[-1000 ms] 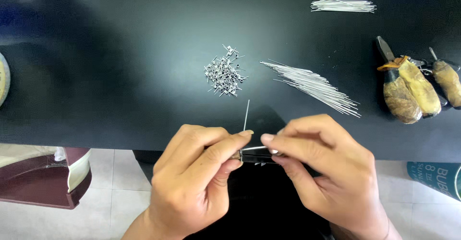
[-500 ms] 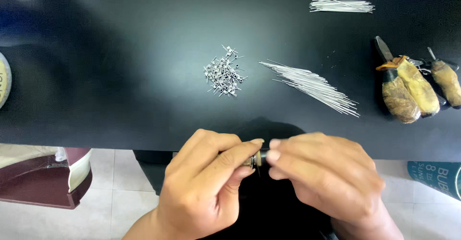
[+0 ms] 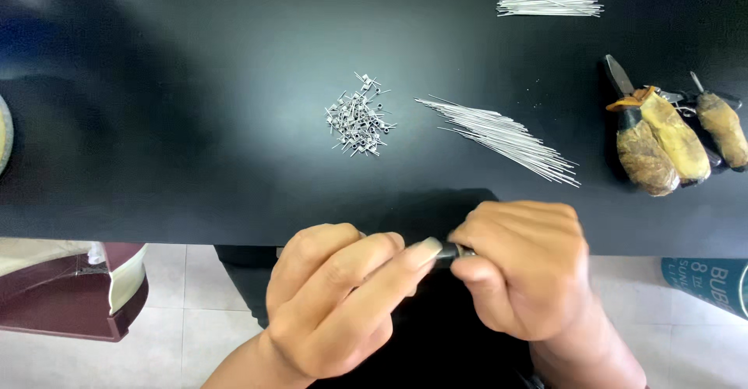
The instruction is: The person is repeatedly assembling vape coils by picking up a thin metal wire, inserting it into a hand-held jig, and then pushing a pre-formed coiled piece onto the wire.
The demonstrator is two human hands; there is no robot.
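Note:
My left hand [image 3: 343, 299] and my right hand [image 3: 526, 268] meet just below the near edge of the black table [image 3: 195, 124]. Between their fingertips they pinch a small dark rod-like tool [image 3: 447, 252], mostly hidden by the fingers. A wire was on it earlier; none shows now. On the table lie a small heap of tiny wound wire coils [image 3: 357, 116] and, to its right, a fanned bundle of straight thin wires [image 3: 502, 136]. A second bundle of straight wires [image 3: 549, 3] lies at the far right.
Pliers with worn tan-wrapped handles [image 3: 662, 136] rest at the table's right edge. A dark red and white object [image 3: 78, 292] stands on the tiled floor at the lower left. A teal package [image 3: 709, 280] shows at the lower right.
The upright wire end seen a second ago is gone from view. Both hands have closed in together around the small tool, my right hand rolling over it.

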